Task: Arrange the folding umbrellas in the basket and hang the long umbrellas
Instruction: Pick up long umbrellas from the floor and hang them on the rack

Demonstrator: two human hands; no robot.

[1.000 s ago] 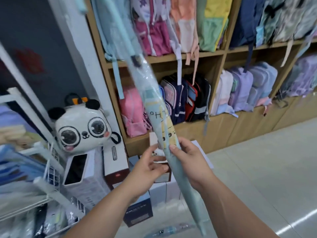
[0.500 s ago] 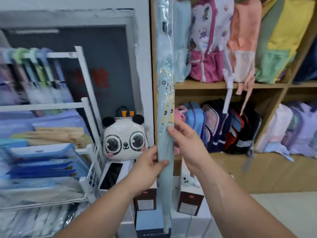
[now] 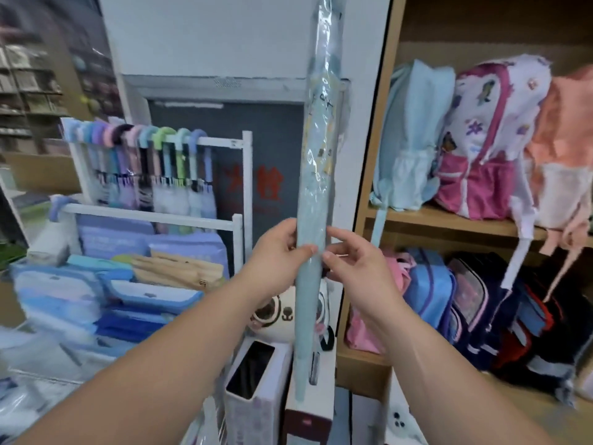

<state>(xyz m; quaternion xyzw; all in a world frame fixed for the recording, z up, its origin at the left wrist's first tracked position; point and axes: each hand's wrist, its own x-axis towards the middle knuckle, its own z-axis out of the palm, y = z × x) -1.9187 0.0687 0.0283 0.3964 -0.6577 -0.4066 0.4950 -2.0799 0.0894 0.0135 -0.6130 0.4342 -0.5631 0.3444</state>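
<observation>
While the left hand [image 3: 276,252] curls round the upright umbrella [image 3: 316,155], the right hand [image 3: 359,268] pinches its edge with thumb and forefinger. Hung umbrellas [image 3: 167,168] fill a rack [image 3: 247,175].

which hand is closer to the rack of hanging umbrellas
Left. The left hand grips the long umbrella on the side facing the rack; the right hand pinches it on the far side.

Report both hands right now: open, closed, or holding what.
Left hand: grips the long blue umbrella around its lower part.
Right hand: thumb and forefinger pinch the same umbrella's edge.
</observation>
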